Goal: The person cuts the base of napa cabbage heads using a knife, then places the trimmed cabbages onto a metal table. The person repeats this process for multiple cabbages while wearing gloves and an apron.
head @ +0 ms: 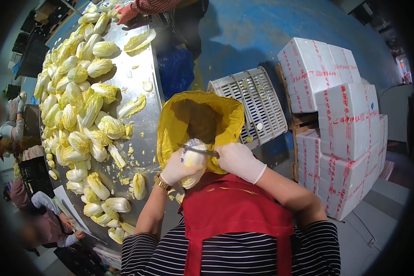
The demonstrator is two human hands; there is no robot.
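My left hand (178,167), in a white glove, grips a small napa cabbage (194,159) in front of my red apron. Purple-blue marks show at the far end of this cabbage, perhaps on a wrapper. My right hand (240,161), gloved too, holds a knife (210,153) by its handle. The dark blade lies across the cabbage near its far end; whether it cuts in cannot be told. Just beyond both hands gapes an open yellow bag (168,126), its inside in shadow.
A metal table (136,126) at left bears a heap of napa cabbages (74,114) and leaf scraps. A co-worker's red-gloved hand (126,13) is at its far end. Right of the bag are a white plastic crate (257,103) and stacked white boxes (346,120). Other people work at far left.
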